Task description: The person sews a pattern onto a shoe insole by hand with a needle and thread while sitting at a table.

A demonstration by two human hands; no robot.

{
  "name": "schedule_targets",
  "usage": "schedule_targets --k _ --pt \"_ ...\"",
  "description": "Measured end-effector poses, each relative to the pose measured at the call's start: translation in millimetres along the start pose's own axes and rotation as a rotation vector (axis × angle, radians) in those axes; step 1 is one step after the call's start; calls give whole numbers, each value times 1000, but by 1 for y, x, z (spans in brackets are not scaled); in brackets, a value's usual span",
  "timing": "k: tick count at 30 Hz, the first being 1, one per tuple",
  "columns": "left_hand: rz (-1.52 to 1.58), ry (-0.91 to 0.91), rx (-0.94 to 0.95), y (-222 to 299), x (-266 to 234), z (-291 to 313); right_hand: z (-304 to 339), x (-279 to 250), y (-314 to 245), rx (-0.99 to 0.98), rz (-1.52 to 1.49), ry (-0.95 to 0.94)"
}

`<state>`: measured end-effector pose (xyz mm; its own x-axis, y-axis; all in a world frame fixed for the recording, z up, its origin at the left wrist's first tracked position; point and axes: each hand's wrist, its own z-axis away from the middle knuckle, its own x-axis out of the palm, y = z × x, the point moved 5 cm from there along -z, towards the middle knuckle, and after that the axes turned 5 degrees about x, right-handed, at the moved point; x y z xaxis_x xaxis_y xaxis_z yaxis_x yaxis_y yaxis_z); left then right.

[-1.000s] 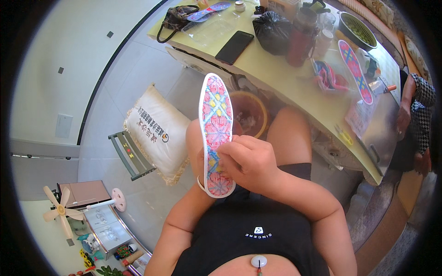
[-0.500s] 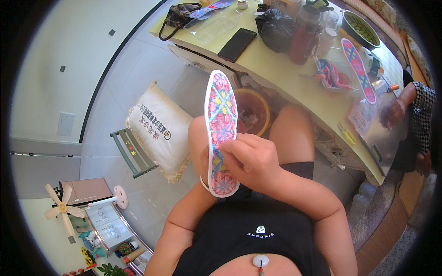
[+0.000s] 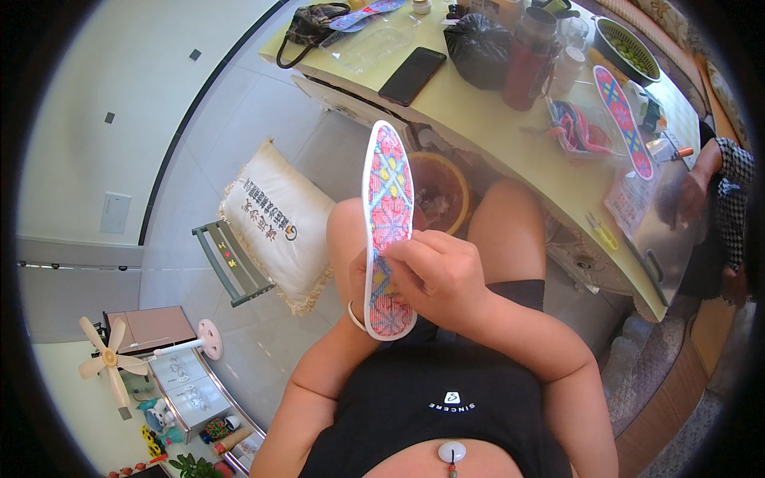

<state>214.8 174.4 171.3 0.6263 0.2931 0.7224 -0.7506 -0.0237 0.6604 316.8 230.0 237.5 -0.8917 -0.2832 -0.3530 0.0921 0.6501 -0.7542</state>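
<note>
An embroidered insole point(image 3: 390, 203) stands nearly upright before me, white-edged with pink, blue and yellow cross-stitch. My left hand point(image 3: 358, 279) holds it from behind, its fingers mostly hidden by the insole. On the front, my right hand point(image 3: 437, 271) is closed in a pinch against the stitched middle. Whatever sits between those fingertips is too small to make out. A similar patterned insole point(image 3: 623, 119) lies on the table at the right, beside a clear tray of coloured thread point(image 3: 580, 131).
On the yellowish table point(image 3: 510, 151) are a phone point(image 3: 412, 76), a black bag point(image 3: 478, 52), a dark red flask point(image 3: 529, 68) and yellow-handled snips point(image 3: 602, 231). Another person's hand point(image 3: 693, 195) rests at the right. Below are an orange-rimmed bin point(image 3: 442, 191) and a cushion point(image 3: 275, 223) on a stool.
The insole has shifted slightly right and turned a little in my hands. My right hand keeps its pinch at nearly the same spot.
</note>
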Motion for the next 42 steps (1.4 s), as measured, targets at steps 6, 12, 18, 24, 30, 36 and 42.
schedule_targets --k 6,12,18,24,30,36,42 --pt "15 -19 -22 0 -1 2 2 1 5 25 -90 31" --pt "24 -7 -20 -2 0 2 2 0 4 27 -81 17" --pt "25 -2 -22 -3 0 2 2 -1 4 35 -70 -5" --pt "38 16 -13 -3 -1 0 3 0 4 44 -53 -36" --pt "113 54 -161 2 -7 -3 6 -5 30 354 -346 -85" --pt "-338 104 191 25 3 -2 40 19 75 845 -1051 -258" --pt "-472 30 182 32 15 5 47 21 78 886 -1229 -248"
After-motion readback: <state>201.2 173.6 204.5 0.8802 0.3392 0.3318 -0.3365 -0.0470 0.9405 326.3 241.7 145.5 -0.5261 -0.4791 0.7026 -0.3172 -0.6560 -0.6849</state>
